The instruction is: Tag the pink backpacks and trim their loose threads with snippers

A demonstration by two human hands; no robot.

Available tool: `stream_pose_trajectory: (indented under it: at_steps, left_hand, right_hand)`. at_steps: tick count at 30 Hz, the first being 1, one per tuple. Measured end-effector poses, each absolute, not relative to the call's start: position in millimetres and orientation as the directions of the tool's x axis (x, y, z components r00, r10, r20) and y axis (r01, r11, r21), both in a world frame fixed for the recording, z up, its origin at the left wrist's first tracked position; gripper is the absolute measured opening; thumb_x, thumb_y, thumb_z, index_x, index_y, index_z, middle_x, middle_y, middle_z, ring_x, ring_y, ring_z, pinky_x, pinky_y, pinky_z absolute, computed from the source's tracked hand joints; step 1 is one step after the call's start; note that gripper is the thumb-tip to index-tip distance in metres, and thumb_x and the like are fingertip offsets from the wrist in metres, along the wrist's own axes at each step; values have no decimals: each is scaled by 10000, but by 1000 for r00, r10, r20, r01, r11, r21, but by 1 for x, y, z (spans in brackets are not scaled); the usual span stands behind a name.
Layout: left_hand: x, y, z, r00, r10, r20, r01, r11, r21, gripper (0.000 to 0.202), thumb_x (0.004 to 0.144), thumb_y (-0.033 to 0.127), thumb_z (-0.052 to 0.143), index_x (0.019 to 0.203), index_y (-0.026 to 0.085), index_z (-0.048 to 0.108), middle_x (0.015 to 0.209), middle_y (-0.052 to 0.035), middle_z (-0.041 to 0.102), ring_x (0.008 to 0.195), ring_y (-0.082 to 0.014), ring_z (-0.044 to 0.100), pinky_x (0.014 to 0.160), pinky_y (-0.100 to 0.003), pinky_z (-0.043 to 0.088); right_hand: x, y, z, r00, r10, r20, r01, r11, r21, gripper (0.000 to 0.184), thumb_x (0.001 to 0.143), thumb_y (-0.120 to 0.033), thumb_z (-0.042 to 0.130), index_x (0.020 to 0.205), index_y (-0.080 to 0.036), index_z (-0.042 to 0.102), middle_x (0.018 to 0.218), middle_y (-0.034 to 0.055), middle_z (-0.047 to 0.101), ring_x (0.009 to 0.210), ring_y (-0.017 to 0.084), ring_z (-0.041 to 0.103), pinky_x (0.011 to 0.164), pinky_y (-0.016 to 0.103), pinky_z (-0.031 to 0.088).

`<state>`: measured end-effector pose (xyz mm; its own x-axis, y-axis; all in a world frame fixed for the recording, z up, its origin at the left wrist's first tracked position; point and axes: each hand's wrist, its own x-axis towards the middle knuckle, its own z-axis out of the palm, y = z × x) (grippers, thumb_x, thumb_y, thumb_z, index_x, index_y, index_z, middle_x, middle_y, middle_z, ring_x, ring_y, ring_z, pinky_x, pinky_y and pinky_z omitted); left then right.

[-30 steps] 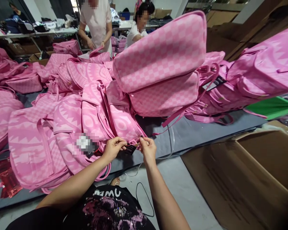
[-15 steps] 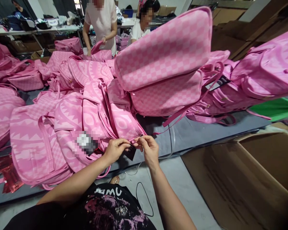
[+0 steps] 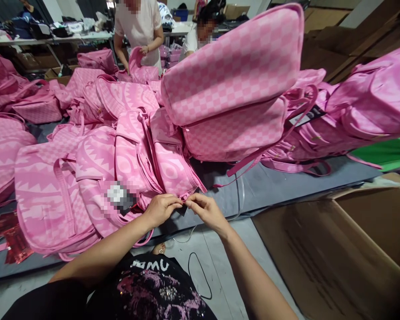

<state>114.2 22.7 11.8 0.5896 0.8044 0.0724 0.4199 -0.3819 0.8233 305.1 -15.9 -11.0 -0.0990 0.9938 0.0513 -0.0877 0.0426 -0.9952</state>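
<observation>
Two hands, the left hand [image 3: 162, 210] and the right hand [image 3: 207, 212], each form a narrow, pinching grip, apparently on a small pink piece [image 3: 186, 197] (mostly hidden, possibly a zipper pull) at the near end of a pink backpack [image 3: 172, 166]. That backpack rests on the grey tabletop [image 3: 283, 189], just beside a checkered backpack [image 3: 233, 73].

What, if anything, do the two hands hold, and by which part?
The left hand and right hand pinch something small at the near end of a pink backpack; their fingers hide it, so which part cannot be told.
</observation>
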Motion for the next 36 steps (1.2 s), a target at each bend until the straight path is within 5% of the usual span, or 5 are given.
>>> stream_pose_trajectory:
  at_steps: [6,17,24,36]
  left_hand:
    - [107,22,6,594,800,88,507,-457,731,200,935,254,568,976,201,756,916,-50,735,835,-156,677,772,-256,504]
    - [108,25,14,681,732,-1,604,-561,566,145,937,227,581,972,205,720,948,-23,731,876,-148,680,790,-238,490]
    - [113,27,27,662,738,-129,721,-579,381,69,884,247,648,925,193,659,835,-5,723,777,-179,681,655,-257,435]
    - [122,20,30,589,786,-188,802,-539,256,102,924,220,561,915,175,652,915,-61,734,858,-216,694,714,-277,447]
  right_hand:
    - [299,-19,-13,-98,974,205,205,222,-953,183,890,-279,575,743,-197,647,678,6,612,621,143,525,608,262,382]
    - [301,-18,-15,-185,946,264,330,313,-891,162,920,-221,527,775,-193,593,724,16,607,655,149,543,628,257,393]
    - [298,-15,-19,-282,919,274,439,378,-815,181,915,-165,523,736,-189,537,679,-6,584,642,143,534,670,276,348]
    - [288,-13,-23,-174,949,264,504,317,-804,154,888,-129,572,744,-183,562,692,-12,629,659,138,556,757,303,327]
